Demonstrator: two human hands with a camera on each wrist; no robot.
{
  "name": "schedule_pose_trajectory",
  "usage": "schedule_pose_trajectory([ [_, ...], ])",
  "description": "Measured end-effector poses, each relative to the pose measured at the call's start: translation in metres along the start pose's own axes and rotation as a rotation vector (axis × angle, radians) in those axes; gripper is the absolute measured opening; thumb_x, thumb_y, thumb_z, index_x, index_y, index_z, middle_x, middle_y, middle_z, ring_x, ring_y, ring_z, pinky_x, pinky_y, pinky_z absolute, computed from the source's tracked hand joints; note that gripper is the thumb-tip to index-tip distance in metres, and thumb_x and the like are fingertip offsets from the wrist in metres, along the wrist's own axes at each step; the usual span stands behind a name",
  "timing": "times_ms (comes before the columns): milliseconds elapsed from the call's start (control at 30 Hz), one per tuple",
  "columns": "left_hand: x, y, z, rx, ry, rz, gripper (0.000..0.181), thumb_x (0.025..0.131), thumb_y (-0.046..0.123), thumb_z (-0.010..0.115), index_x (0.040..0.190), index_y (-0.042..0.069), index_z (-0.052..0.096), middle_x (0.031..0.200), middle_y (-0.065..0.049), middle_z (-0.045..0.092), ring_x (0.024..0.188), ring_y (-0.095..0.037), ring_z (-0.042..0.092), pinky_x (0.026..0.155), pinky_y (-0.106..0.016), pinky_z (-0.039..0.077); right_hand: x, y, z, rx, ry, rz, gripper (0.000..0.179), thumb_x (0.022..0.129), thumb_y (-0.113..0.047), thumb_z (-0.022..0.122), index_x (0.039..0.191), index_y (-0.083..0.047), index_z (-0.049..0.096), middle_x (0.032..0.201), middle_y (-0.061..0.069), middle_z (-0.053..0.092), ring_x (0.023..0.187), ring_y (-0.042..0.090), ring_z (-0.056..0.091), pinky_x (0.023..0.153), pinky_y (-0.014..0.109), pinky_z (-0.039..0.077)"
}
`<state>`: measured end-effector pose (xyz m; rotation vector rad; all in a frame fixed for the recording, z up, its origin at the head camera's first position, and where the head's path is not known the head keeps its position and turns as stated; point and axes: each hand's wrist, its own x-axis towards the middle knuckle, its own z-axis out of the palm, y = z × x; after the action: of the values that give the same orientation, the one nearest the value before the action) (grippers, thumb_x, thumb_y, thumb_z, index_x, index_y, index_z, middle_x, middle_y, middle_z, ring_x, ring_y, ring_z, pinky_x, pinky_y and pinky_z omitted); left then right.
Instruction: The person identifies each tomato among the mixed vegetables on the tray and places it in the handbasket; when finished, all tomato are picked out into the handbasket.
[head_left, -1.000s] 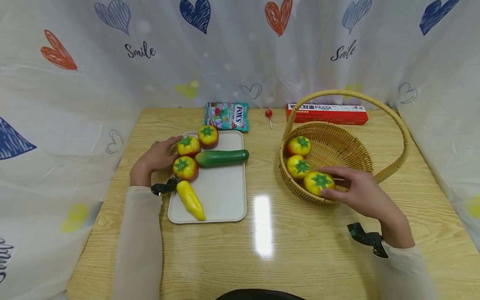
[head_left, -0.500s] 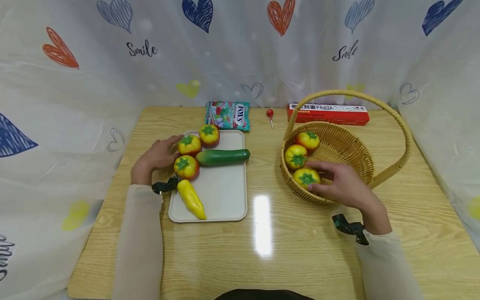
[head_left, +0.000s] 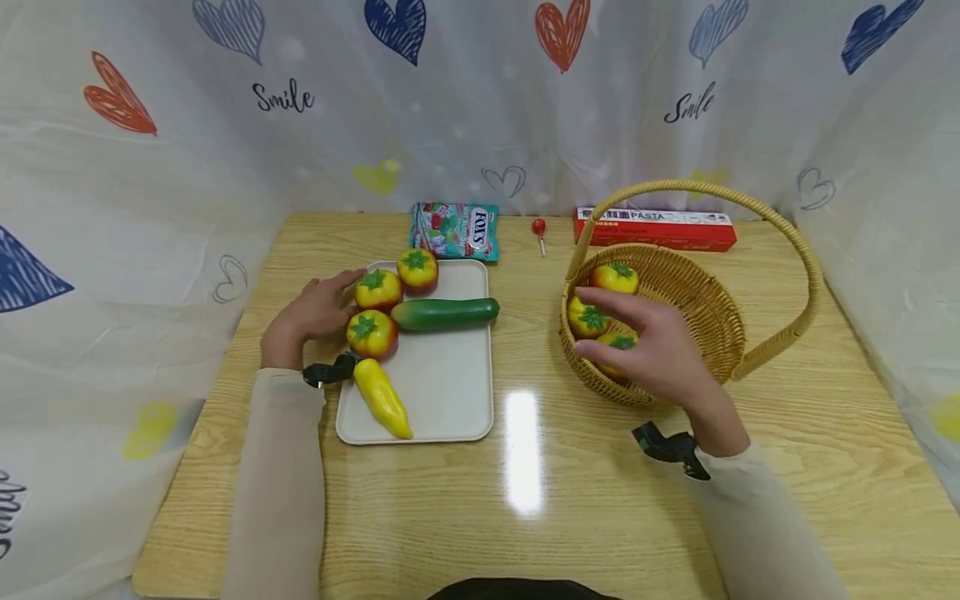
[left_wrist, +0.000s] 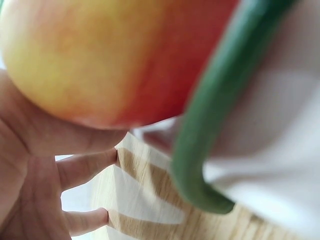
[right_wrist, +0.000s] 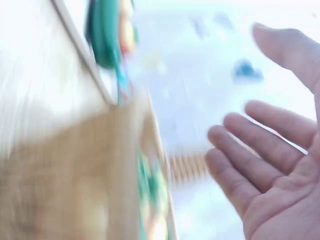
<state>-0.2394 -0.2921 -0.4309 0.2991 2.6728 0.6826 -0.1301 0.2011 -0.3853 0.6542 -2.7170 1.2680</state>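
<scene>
My right hand hovers over the near left of a wicker basket, fingers and thumb spread, holding nothing. Beneath it in the basket lie toy persimmons, yellow with green leaves, partly hidden by the hand. In the right wrist view its fingers are extended. At the white tray's left edge rests my left hand, beside yellow-red toy persimmons. The left wrist view has its thumb against the underside of a persimmon, with other fingertips down on the table.
On the tray are a green zucchini-like vegetable and a yellow pepper. Behind stand a candy bag, a red lollipop and a red pasta box. The basket's tall handle arches upward.
My right hand has set a persimmon down in the basket's near left, let go of it, and risen up and leftward. The other basket persimmons shifted slightly. My left hand stays put.
</scene>
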Motion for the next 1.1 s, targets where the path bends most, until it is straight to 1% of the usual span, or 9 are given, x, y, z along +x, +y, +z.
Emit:
schedule_pose_trajectory([
  [67, 0.0, 0.001, 0.0, -0.003, -0.001, 0.0, 0.07, 0.109, 0.016, 0.057, 0.172, 0.004, 0.029, 0.175, -0.033, 0.027, 0.163, -0.057, 0.023, 0.136, -0.071, 0.0, 0.014, -0.011, 0.013, 0.032, -0.035, -0.04, 0.065, 0.091, -0.024, 0.093, 0.151, -0.021, 0.068, 0.151, 0.003, 0.071, 0.139, 0.027, 0.067, 0.117, 0.056, 0.055],
  [167, -0.002, 0.003, -0.001, 0.002, 0.0, -0.003, 0.07, 0.109, 0.016, 0.057, 0.172, 0.003, 0.029, 0.175, -0.034, 0.028, 0.163, -0.057, 0.025, 0.136, -0.07, 0.0, 0.038, -0.027, 0.032, 0.097, -0.089, -0.076, 0.067, 0.09, -0.032, 0.093, 0.152, -0.021, 0.068, 0.153, 0.0, 0.069, 0.141, 0.026, 0.066, 0.12, 0.054, 0.052],
  [300, -0.004, 0.004, -0.003, 0.003, -0.002, -0.002, 0.069, 0.109, 0.016, 0.057, 0.172, 0.002, 0.03, 0.175, -0.034, 0.029, 0.162, -0.056, 0.026, 0.136, -0.07, 0.001, 0.068, -0.041, 0.058, 0.181, -0.109, -0.097, 0.068, 0.091, -0.038, 0.091, 0.152, -0.019, 0.067, 0.153, 0.0, 0.069, 0.14, 0.03, 0.067, 0.122, 0.051, 0.051],
  [467, -0.004, 0.002, -0.003, -0.003, 0.002, 0.01, 0.069, 0.109, 0.015, 0.057, 0.171, 0.002, 0.031, 0.174, -0.034, 0.029, 0.162, -0.056, 0.026, 0.136, -0.07, 0.0, 0.105, -0.049, 0.089, 0.241, -0.113, -0.086, 0.065, 0.093, -0.036, 0.089, 0.152, -0.017, 0.068, 0.151, 0.003, 0.071, 0.137, 0.027, 0.07, 0.12, 0.042, 0.055],
  [600, -0.004, 0.001, -0.003, -0.003, 0.005, 0.017, 0.069, 0.109, 0.016, 0.057, 0.172, 0.003, 0.031, 0.175, -0.034, 0.029, 0.162, -0.055, 0.026, 0.136, -0.07, 0.0, 0.131, -0.048, 0.113, 0.268, -0.115, -0.065, 0.065, 0.094, -0.035, 0.089, 0.151, -0.013, 0.068, 0.15, 0.008, 0.071, 0.136, 0.028, 0.07, 0.117, 0.041, 0.057],
  [767, -0.003, 0.001, -0.001, -0.011, 0.004, 0.011, 0.069, 0.109, 0.016, 0.057, 0.172, 0.004, 0.03, 0.175, -0.033, 0.028, 0.164, -0.055, 0.023, 0.136, -0.07, -0.001, 0.161, -0.043, 0.137, 0.213, -0.109, -0.034, 0.065, 0.094, -0.038, 0.088, 0.147, -0.007, 0.069, 0.147, 0.013, 0.072, 0.134, 0.033, 0.07, 0.116, 0.044, 0.057],
  [900, -0.002, 0.001, -0.001, -0.019, 0.001, -0.001, 0.069, 0.11, 0.016, 0.057, 0.173, 0.005, 0.03, 0.176, -0.033, 0.026, 0.164, -0.057, 0.02, 0.136, -0.071, -0.002, 0.179, -0.042, 0.149, 0.132, -0.124, 0.046, 0.066, 0.094, -0.04, 0.088, 0.149, -0.008, 0.069, 0.146, 0.012, 0.073, 0.133, 0.034, 0.069, 0.112, 0.046, 0.059],
  [1000, -0.003, 0.002, -0.001, -0.023, 0.001, -0.006, 0.069, 0.11, 0.015, 0.057, 0.172, 0.006, 0.031, 0.176, -0.032, 0.026, 0.164, -0.057, 0.02, 0.136, -0.071, -0.001, 0.189, -0.041, 0.156, 0.083, -0.153, 0.12, 0.068, 0.095, -0.041, 0.087, 0.152, -0.01, 0.067, 0.146, 0.01, 0.073, 0.133, 0.032, 0.069, 0.116, 0.044, 0.054],
  [1100, -0.004, 0.003, -0.002, -0.017, 0.008, 0.001, 0.069, 0.109, 0.015, 0.058, 0.172, 0.005, 0.032, 0.176, -0.032, 0.028, 0.163, -0.056, 0.024, 0.136, -0.071, 0.0, 0.197, -0.038, 0.163, 0.045, -0.174, 0.15, 0.068, 0.096, -0.04, 0.086, 0.152, -0.009, 0.065, 0.146, 0.01, 0.072, 0.131, 0.029, 0.068, 0.118, 0.043, 0.051],
])
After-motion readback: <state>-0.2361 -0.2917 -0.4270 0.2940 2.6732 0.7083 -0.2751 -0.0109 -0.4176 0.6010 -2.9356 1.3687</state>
